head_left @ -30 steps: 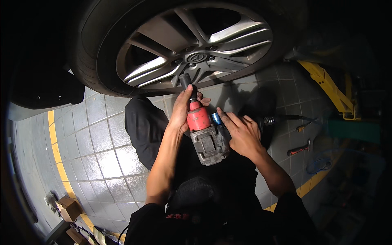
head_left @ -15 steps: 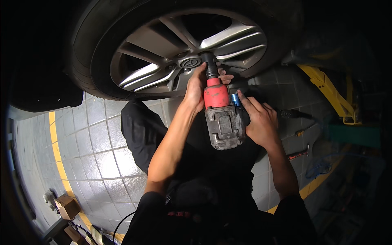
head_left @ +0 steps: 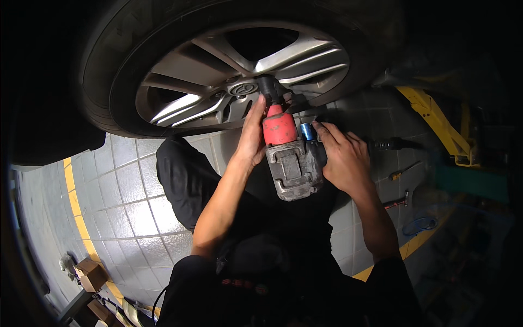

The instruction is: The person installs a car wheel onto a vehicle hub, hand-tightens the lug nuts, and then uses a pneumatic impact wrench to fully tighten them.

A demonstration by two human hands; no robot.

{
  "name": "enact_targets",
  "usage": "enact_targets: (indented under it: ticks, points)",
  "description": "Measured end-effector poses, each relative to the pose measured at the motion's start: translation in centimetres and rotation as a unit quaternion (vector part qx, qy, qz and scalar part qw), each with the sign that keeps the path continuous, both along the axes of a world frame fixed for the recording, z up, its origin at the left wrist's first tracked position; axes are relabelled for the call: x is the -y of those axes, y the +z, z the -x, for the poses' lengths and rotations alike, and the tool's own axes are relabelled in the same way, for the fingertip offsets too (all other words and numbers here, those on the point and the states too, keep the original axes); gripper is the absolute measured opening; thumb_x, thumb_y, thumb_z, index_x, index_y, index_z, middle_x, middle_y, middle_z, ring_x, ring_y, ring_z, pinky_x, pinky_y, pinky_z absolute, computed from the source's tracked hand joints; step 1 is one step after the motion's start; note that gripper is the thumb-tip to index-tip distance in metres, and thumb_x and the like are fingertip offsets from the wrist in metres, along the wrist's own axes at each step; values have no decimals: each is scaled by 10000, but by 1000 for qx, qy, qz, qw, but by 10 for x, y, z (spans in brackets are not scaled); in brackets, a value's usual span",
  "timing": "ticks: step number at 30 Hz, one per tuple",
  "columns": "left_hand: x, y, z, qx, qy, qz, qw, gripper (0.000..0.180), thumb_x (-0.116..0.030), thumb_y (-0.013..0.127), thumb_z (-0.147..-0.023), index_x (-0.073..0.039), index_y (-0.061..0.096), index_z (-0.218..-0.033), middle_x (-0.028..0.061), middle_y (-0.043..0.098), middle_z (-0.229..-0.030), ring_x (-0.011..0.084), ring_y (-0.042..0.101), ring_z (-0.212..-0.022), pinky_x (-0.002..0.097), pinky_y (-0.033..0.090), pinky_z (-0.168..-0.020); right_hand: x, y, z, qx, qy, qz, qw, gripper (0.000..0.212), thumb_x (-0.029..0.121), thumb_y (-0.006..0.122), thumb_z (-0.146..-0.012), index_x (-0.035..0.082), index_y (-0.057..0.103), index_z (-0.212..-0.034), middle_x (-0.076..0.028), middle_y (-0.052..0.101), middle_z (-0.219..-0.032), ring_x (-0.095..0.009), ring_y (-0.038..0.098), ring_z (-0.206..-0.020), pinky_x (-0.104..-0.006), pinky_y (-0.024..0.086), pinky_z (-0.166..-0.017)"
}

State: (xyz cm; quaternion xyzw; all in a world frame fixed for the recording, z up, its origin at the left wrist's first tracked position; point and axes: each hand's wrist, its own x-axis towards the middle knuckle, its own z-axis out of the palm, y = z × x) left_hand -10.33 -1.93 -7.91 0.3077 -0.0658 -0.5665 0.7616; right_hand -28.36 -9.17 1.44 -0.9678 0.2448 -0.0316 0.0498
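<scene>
A worn impact wrench (head_left: 294, 166) with a red nose and grey body points away from me at a car wheel (head_left: 193, 70). Its black socket (head_left: 267, 85) reaches the silver alloy rim just right of the centre cap (head_left: 243, 89); whether it sits on a nut is hidden. My left hand (head_left: 251, 133) is wrapped round the nose from the left, its fingertips showing on the far side. On the right, my right hand (head_left: 347, 158) grips the wrench's handle, which is mostly hidden, beside a blue metal cylinder (head_left: 307, 131). A dark hose (head_left: 395, 143) runs off to the right.
To the right stand a yellow metal frame (head_left: 444, 128) and a green object (head_left: 473, 182). A yellow-handled tool (head_left: 396, 175), a red-handled tool (head_left: 396, 204) and a coiled blue hose (head_left: 420, 226) lie on the tiled floor. Cardboard boxes (head_left: 91, 274) sit at the lower left.
The wrench and my left hand have shifted slightly left in view, and the wrench leans a little more. The wheel also appears farther left. Both hands keep their hold.
</scene>
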Motion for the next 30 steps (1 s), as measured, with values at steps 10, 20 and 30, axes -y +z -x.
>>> enact_targets:
  ticks: [10, 20, 30]
  points:
    - [-10, 0, 21, -76, -8, 67, 995, 429, -360, 574, -885, -51, 438, -1150, 194, 616, -972, 353, 594, -1047, 398, 563, -748, 4, 13, -14, -116, 48, -20, 992, 359, 15, 668, -583, 26, 561, -925, -87, 613, -901, -230, 614, -906, -372, 473, -817]
    - [-11, 3, 18, -53, -10, 52, 997, 395, -336, 561, -899, -52, 420, -1136, 200, 624, -940, 361, 613, -1008, 402, 568, -738, 1, 5, -11, -56, 47, -18, 997, 418, -52, 606, -558, 16, 557, -968, -111, 616, -944, -273, 611, -858, -378, 458, -782]
    - [-9, 15, 5, -167, -11, 39, 985, 605, -582, 376, -913, -48, 470, -1184, 163, 606, -1066, 267, 625, -976, 384, 550, -770, -7, 1, -7, -67, -2, -54, 996, 898, -15, 628, -628, 152, 277, -1438, -44, 283, -1480, -256, 567, -1082, -424, 406, -946]
